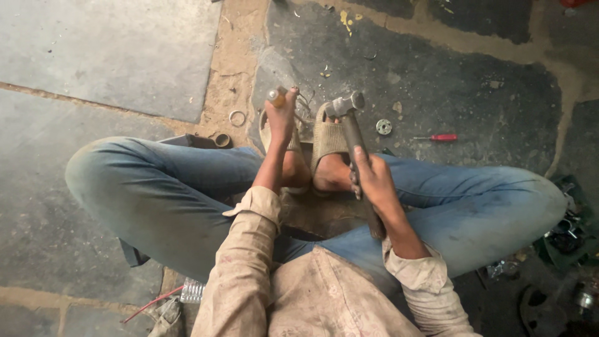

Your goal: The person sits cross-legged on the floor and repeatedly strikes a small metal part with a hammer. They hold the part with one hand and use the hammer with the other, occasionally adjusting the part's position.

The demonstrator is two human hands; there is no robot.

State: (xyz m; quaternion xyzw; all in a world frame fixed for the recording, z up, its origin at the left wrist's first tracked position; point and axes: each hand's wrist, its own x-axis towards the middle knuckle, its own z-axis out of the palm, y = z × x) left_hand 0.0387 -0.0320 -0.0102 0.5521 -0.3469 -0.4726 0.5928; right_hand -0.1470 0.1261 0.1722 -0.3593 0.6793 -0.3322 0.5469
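A person sits cross-legged on a stone floor [125, 56]. The left hand [281, 118] is clamped on an upright chisel [277, 97] held between the sandalled feet. The right hand [368, 178] grips a hammer [349, 118], its head raised beside the chisel. A red screwdriver [440, 137] and a metal ring [237, 118] lie nearby. The work looks mid-strike, unfinished.

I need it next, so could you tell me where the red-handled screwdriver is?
The red-handled screwdriver lies on the dark floor, right of the hammer and small metal disc.

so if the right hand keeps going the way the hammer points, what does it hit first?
Probably the tool held upright by the left hand: the hammer in the right hand heads toward its top, though depth is unclear.
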